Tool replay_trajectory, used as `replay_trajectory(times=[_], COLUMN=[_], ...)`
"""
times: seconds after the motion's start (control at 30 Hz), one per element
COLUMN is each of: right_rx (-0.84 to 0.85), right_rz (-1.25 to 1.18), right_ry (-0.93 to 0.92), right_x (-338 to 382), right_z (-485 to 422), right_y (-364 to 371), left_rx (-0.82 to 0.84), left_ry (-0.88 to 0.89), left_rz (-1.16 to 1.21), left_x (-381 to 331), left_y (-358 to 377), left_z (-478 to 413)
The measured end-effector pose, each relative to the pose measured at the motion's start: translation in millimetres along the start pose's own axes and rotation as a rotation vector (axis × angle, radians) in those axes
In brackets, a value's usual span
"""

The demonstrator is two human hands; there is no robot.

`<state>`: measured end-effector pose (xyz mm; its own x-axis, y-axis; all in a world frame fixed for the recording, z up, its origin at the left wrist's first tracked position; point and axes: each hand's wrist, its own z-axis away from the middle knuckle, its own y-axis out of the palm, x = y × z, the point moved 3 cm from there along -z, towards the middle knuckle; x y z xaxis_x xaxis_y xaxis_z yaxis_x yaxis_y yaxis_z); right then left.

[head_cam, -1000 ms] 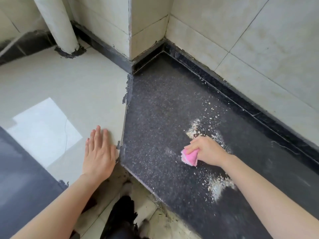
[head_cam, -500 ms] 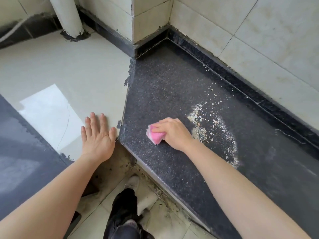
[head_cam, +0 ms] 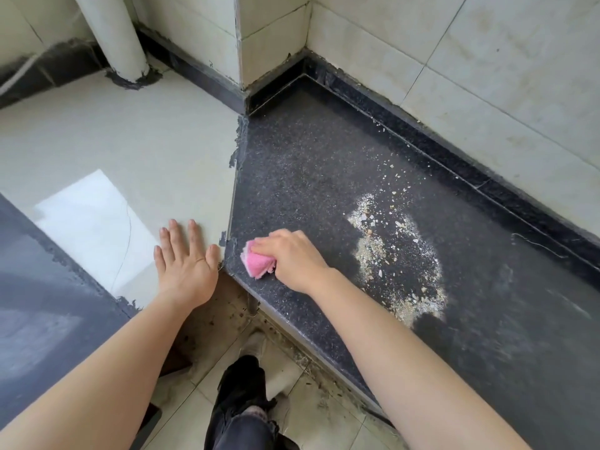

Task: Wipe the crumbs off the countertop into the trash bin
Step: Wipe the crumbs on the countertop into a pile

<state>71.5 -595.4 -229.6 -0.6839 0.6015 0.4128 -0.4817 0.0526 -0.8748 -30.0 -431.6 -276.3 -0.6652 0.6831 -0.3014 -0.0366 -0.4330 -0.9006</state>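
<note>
My right hand point(head_cam: 292, 258) grips a pink sponge point(head_cam: 256, 260) and presses it on the dark speckled countertop point(head_cam: 302, 177), close to its front left corner. A patch of pale crumbs point(head_cam: 399, 258) is spread over the counter to the right of that hand, with loose bits trailing toward the back wall. My left hand point(head_cam: 185, 258) lies flat, fingers apart, on the cream-tiled counter section point(head_cam: 130, 144) just left of the dark slab. No trash bin is in view.
Tiled walls point(head_cam: 454, 60) close the counter at the back and right. A white pipe point(head_cam: 117, 34) rises at the back left. A dark grey surface point(head_cam: 39, 303) lies at the left. Below the counter edge are dirty floor tiles and my dark-trousered leg point(head_cam: 240, 404).
My right hand has swept the sponge leftward from the crumb patch to the counter's front left corner. The left hand has stayed flat on the cream tiles.
</note>
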Motion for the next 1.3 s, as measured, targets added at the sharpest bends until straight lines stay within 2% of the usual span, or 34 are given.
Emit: replay_trajectory(times=[0.13,0.23,0.3,0.4,0.5,0.63,0.77,0.9,1.03,1.1,1.2,1.3], right_rx=[0.028,0.173,0.180,-0.101,-0.299,-0.372,-0.485,-0.565,-0.394,-0.359,-0.366,-0.339], right_rz=[-0.043,0.026,-0.079,-0.312,-0.357,-0.296,-0.111,0.131,0.394,0.421,0.246,-0.027], right_ry=[-0.051,0.053,0.170,0.305,0.344,0.448,0.473,0.498,0.410,0.459,0.639,0.653], right_x=[-29,-71,-93,-121,-154,-206,-245,-278,-300,-305,-312,-322], right_z=[34,68,74,56,20,-34,-90,-142,-166,-155,-124,-104], right_y=[-6,-32,-58,-108,-142,-155,-170,-189,-188,-177,-179,-197], left_rx=[-0.070,-0.141,-0.130,-0.105,-0.078,-0.069,-0.097,-0.110,-0.113,-0.100,-0.079,-0.065], left_ry=[0.026,0.114,0.195,0.306,0.374,0.499,0.585,0.575,0.572,0.564,0.564,0.559], left_rz=[0.018,0.080,0.096,0.100,0.108,0.076,0.053,0.082,0.070,0.070,0.049,0.023], left_x=[1,-17,-41,-87,-137,-190,-232,-265,-275,-275,-277,-277], left_y=[0,-1,-1,0,7,18,17,20,24,22,18,18], left_z=[7,7,-2,-30,-68,-120,-170,-201,-211,-211,-209,-209])
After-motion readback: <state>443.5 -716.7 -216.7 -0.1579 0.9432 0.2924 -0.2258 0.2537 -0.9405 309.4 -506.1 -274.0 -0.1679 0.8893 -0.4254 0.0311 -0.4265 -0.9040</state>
